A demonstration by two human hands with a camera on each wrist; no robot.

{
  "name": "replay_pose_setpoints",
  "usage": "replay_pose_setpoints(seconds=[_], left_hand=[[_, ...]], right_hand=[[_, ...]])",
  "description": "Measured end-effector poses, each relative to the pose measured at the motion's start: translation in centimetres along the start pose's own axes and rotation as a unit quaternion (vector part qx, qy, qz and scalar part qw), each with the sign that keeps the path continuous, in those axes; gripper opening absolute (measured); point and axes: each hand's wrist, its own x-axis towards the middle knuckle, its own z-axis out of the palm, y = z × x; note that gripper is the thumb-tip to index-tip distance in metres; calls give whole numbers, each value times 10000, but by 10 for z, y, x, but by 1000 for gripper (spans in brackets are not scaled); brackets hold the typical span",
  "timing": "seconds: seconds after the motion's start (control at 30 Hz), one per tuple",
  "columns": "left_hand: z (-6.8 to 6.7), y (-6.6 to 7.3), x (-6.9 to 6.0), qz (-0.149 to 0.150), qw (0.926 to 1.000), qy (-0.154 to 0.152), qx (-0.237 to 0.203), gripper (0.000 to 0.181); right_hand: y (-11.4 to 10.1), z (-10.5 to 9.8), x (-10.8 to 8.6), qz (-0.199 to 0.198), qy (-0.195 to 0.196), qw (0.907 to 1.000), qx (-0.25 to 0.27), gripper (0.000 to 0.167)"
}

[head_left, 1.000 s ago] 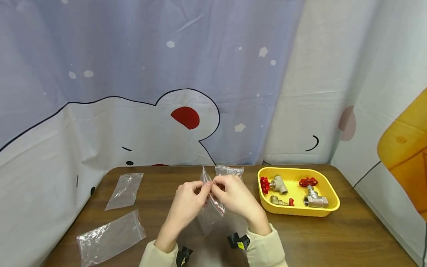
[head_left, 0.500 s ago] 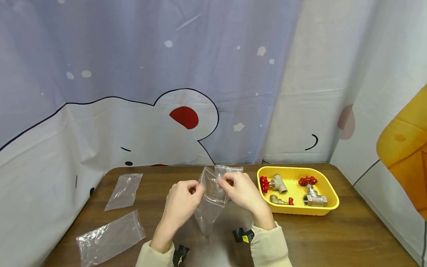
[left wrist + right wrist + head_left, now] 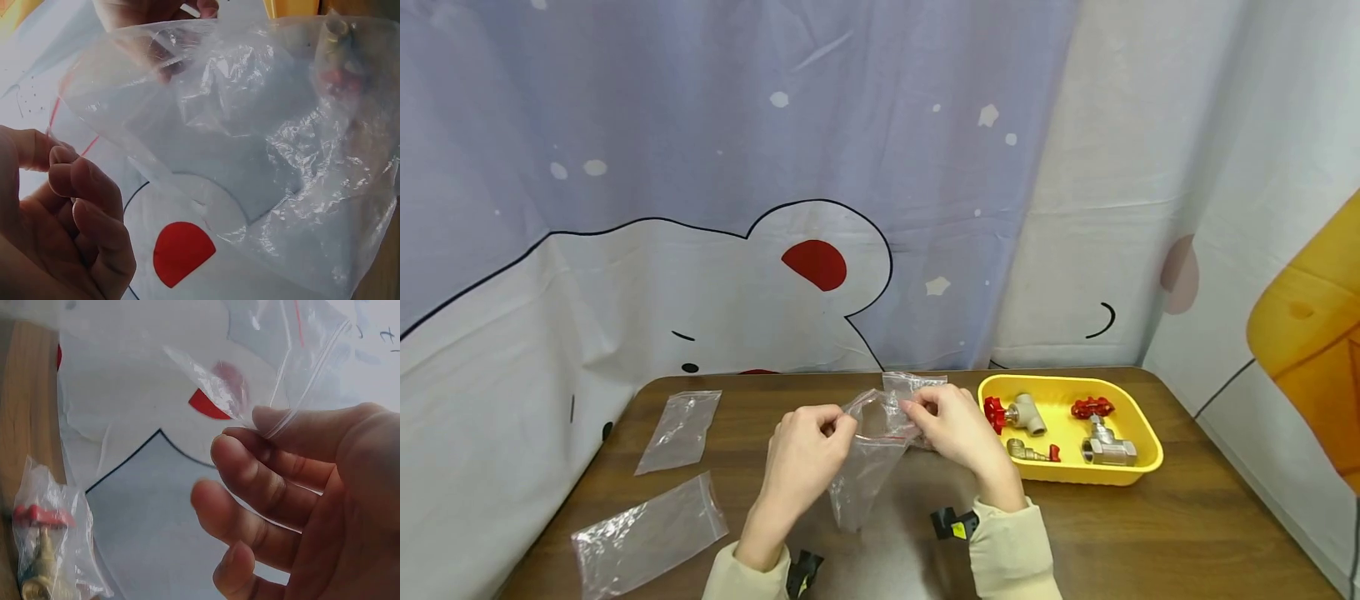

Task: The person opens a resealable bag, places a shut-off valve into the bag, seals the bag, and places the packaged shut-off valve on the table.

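Observation:
A clear zip bag (image 3: 865, 475) with a red line near its mouth hangs between the two hands, its mouth spread apart. The left hand (image 3: 805, 454) pinches one side of the mouth; the left wrist view shows thumb and fingers on the bag's edge (image 3: 219, 125). On the other side, the right hand (image 3: 958, 429) pinches the rim between thumb and forefinger, its other fingers loosely bent in the right wrist view. Behind the right hand lies another bag (image 3: 913, 382); in the right wrist view, a bag holds a brass valve with a red handle (image 3: 44, 519).
At the right, a yellow tray (image 3: 1067, 473) holds a grey valve (image 3: 1028, 414), a small brass valve (image 3: 1026, 451) and a steel valve (image 3: 1108, 450). Two flat clear bags (image 3: 679, 432), (image 3: 651, 533) lie on the left of the wooden table (image 3: 1150, 533). A patterned curtain stands behind.
The hands have moved apart, and the bag's mouth has gone from nearly closed to spread wide. Over the last half second its upper edge has lowered, and the right hand has shifted slightly right.

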Motion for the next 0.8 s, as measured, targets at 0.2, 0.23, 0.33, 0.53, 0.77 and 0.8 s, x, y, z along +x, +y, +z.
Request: replay_pose_setpoints(seconds=[0.2,0.23,0.33,0.53,0.77,0.8], left_hand=[[0,1,0,49,9998,88,177,37],[0,1,0,42,9997,92,213,37],[0,0,-1,3,9995,123,300,37],[5,0,-2,49,9994,107,324,38],[11,1,-1,73,9993,74,367,36],[12,1,-1,62,9993,62,372,36]], right_hand=[[8,-4,-2,414,-165,9974,565,26],[9,-4,-2,453,-181,9966,660,26],[11,-3,-2,517,-221,9951,810,25],[14,-4,-3,538,-162,9959,708,26],[14,-9,-5,502,-107,9966,648,30],[14,-9,-5,488,-124,9963,696,30]])
